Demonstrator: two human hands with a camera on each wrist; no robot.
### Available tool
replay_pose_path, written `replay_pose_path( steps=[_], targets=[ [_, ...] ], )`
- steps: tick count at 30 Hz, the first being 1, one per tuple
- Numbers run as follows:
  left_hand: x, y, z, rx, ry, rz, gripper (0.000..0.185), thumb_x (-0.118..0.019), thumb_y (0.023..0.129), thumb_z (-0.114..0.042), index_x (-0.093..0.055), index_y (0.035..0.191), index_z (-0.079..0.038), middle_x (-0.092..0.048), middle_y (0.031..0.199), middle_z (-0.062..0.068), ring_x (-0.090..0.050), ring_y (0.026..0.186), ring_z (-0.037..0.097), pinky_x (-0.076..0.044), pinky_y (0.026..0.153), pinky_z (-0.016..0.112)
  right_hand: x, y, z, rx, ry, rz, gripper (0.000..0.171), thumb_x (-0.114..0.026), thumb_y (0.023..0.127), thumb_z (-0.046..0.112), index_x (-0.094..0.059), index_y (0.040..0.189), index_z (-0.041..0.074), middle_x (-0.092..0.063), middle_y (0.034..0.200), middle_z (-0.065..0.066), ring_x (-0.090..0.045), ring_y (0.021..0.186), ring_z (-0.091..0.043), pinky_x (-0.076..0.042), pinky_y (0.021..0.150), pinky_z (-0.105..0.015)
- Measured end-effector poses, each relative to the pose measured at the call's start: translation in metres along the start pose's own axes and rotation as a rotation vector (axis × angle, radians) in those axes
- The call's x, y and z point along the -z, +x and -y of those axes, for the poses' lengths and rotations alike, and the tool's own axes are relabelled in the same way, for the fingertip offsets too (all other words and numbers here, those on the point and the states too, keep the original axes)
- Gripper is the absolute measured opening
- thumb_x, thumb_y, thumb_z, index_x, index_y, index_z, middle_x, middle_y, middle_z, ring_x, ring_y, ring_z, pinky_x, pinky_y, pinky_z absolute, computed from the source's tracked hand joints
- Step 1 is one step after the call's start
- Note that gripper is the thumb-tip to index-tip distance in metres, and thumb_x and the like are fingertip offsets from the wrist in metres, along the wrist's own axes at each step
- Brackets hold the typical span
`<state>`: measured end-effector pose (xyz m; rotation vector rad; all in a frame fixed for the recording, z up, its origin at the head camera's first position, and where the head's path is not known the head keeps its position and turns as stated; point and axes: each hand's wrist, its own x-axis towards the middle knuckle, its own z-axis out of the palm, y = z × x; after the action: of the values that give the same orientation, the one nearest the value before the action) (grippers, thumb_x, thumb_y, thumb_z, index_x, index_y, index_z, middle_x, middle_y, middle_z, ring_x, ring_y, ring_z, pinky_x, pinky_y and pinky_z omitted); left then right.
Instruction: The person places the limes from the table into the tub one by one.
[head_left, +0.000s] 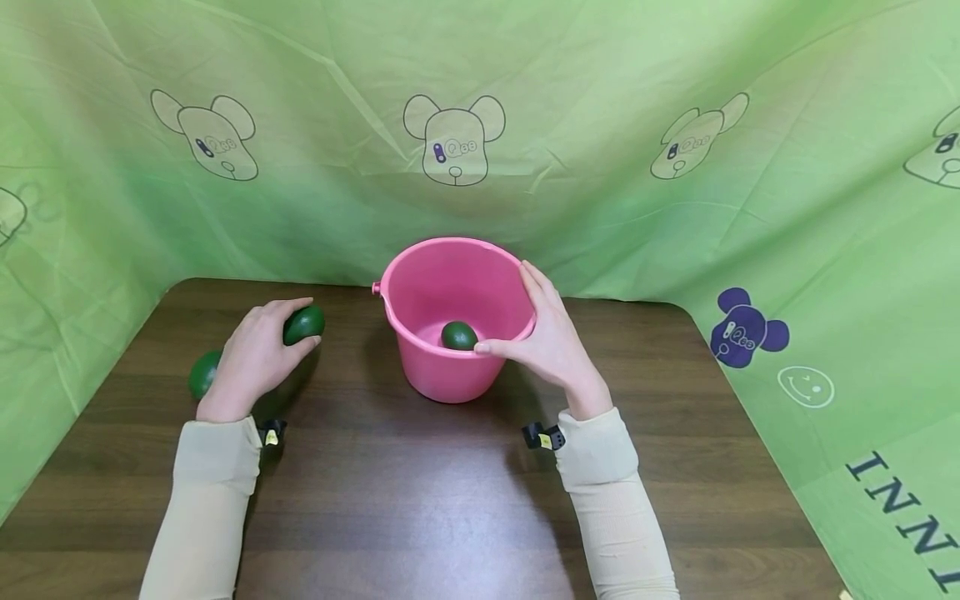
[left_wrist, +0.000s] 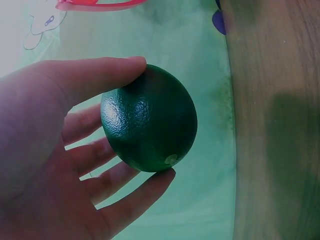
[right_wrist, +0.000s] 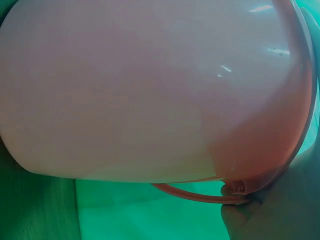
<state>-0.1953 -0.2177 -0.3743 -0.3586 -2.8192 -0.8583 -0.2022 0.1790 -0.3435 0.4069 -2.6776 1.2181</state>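
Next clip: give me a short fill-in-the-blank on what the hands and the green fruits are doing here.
The left hand holds a green fruit just above the ____.
The right hand rests on the rim of the pink ____.
Inside the bucket lies ____ green fruit.
Another green fruit lies on the table, to the ____ of the left hand.

Missing words: table; bucket; one; left

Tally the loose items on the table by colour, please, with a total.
Dark green fruits: 3 - one held in the left hand, one on the table behind that wrist, one inside the bucket.
Pink bucket: 1, steadied by the right hand.
Total: 4
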Motion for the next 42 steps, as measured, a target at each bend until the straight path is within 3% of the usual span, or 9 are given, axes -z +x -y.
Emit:
replay_pose_path(
  steps=[7,14,42],
  targets=[
    [0.002,0.004,-0.005,-0.016,-0.007,-0.046,0.057,-0.074,0.094,-0.021,-0.055,0.145,-0.005,-0.054,0.142,0.023,-0.048,0.124,0.046,-0.045,0.089,0.066,0.0,0.0,0.0,-0.003,-0.004,0.003,0.127,-0.091,0.063,0.061,-0.025,0.163,0.022,-0.022,0.164,0.011,-0.026,0.146,-0.019,-0.039,0.108,-0.053],
    [0.002,0.008,-0.009,-0.037,-0.012,-0.093,0.057,-0.075,0.093,-0.02,-0.056,0.145,-0.006,-0.055,0.142,0.02,-0.049,0.125,0.044,-0.045,0.091,0.065,0.0,0.001,0.0,0.005,0.002,-0.001,0.124,-0.095,0.065,0.05,-0.025,0.163,0.022,-0.022,0.164,0.01,-0.026,0.146,-0.019,-0.039,0.108,-0.053],
    [0.008,0.017,-0.031,-0.086,-0.026,-0.132,0.057,-0.076,0.093,-0.022,-0.058,0.144,-0.008,-0.057,0.142,0.018,-0.049,0.127,0.042,-0.045,0.094,0.063,0.0,0.0,0.0,0.014,-0.018,-0.003,0.125,-0.094,0.064,0.053,-0.025,0.163,0.021,-0.023,0.164,0.009,-0.027,0.146,-0.019,-0.036,0.11,-0.052]
  ],
)
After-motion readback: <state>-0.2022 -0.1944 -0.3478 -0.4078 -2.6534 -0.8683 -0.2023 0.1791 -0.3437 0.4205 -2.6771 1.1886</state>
